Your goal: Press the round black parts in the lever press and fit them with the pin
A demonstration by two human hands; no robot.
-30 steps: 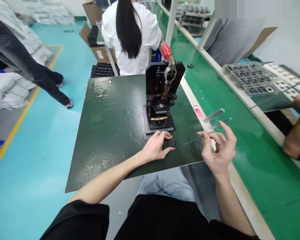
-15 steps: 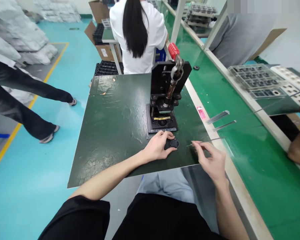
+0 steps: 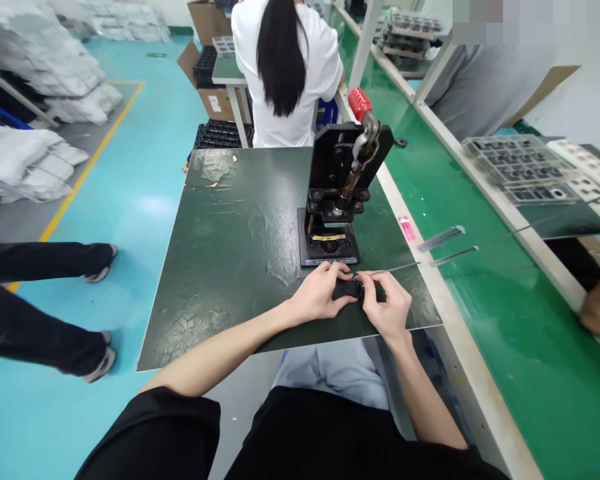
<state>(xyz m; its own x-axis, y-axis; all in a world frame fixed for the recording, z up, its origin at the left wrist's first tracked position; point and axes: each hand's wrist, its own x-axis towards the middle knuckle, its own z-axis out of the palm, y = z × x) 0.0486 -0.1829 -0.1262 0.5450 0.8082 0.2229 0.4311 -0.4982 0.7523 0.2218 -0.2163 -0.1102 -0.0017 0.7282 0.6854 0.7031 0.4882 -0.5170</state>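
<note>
On the green tabletop, my left hand (image 3: 325,293) grips a small round black part (image 3: 351,288) between thumb and fingers. My right hand (image 3: 387,303) pinches a thin grey strip (image 3: 397,268) whose near end reaches the top edge of the black part. Whether the strip touches the part, my fingertips hide. Just beyond both hands stands a black toggle press (image 3: 333,200) with a red handle (image 3: 360,101) raised. A yellow strip (image 3: 329,237) lies across the base of the press.
Bundles of thin grey strips (image 3: 443,238) and a pink piece (image 3: 407,229) lie by the rail at right. Along it runs a green conveyor (image 3: 495,320). Trays of parts (image 3: 517,159) stand beyond. Someone in a white shirt (image 3: 285,73) sits ahead; another person's legs (image 3: 45,300) are at left.
My right hand has moved left with the grey strip, up to the black part. My left hand stays at the part. The person at left has moved nearer.
</note>
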